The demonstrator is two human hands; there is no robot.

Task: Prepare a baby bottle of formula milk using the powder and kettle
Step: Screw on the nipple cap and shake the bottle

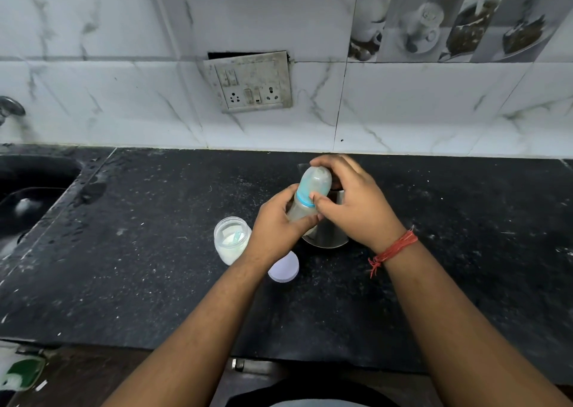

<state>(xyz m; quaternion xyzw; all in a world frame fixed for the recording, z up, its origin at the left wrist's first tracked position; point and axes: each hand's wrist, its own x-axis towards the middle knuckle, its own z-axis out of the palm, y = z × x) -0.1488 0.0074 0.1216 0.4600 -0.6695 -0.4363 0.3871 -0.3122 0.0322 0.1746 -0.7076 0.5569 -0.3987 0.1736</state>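
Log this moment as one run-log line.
left hand: grips baby bottle | right hand: on its cap | powder jar: open

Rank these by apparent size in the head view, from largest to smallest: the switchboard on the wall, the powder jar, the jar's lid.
1. switchboard, clearly the largest, though it is farthest from the camera.
2. powder jar, open on the counter.
3. lid, partly hidden by the left forearm, so its rank below the jar is unsure.

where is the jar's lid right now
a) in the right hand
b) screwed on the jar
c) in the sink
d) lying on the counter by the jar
d: the lid lies flat on the counter beside the open jar, while both hands hold the bottle.
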